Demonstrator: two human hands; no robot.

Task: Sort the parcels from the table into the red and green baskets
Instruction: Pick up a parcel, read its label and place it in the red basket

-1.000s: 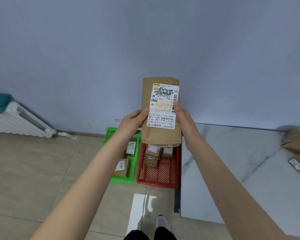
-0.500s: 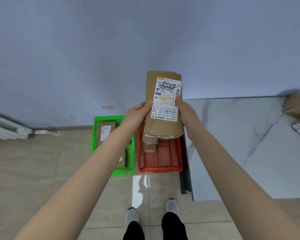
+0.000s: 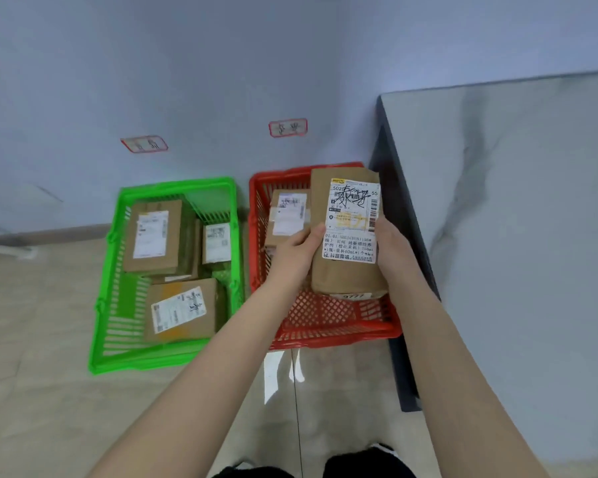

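A tall brown paper parcel (image 3: 346, 277) with a white shipping label hangs over the right half of the red basket (image 3: 328, 331). My left hand (image 3: 296, 255) grips its left edge and my right hand (image 3: 392, 244) grips its right edge. Beneath it in the red basket lie other brown parcels (image 3: 287, 215), partly hidden. The green basket (image 3: 118, 305) stands to the left on the floor and holds several labelled cardboard parcels (image 3: 154, 236).
A marble-topped table (image 3: 518, 219) stands right of the red basket, its dark side close against it. Two red-framed labels (image 3: 288, 127) are stuck on the wall above the baskets. Tiled floor lies in front, with my feet at the bottom edge.
Both hands have carried the parcel down from chest height to just above the red basket. The view has tilted down and closer, so the baskets now fill the middle.
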